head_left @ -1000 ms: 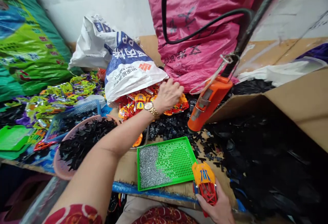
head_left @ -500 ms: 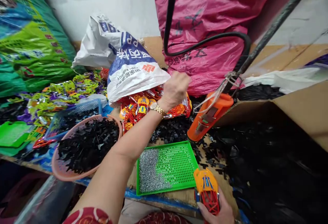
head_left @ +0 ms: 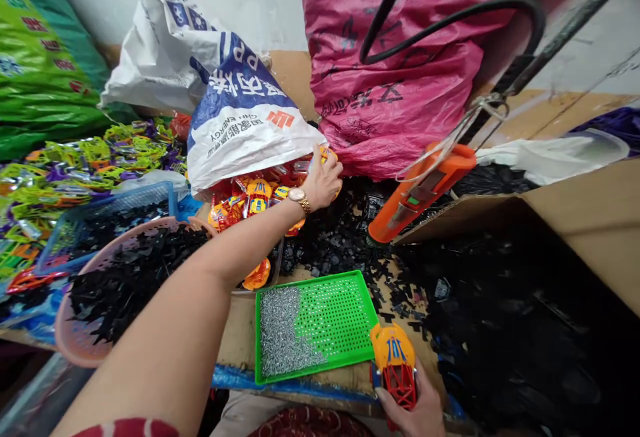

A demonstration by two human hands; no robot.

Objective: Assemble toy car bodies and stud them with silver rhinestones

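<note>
Right grip (head_left: 419,397) pinched my toy car (head_left: 399,360), probably for steadiness, green tray (head_left: 346,314) just leftward; whether my left grip (head_left: 324,182) closed, I couldn't tell.

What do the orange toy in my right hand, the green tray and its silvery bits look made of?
Toy: probably hard plastic, glossy with crisp molded bars. Tray: likely plastic, smooth-rimmed and evenly perforated. Bits: seemingly metal, shiny grey with glints.

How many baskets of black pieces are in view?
2: a pink basket at front left, and a blue basket just behind it. Others may be hidden.
</note>
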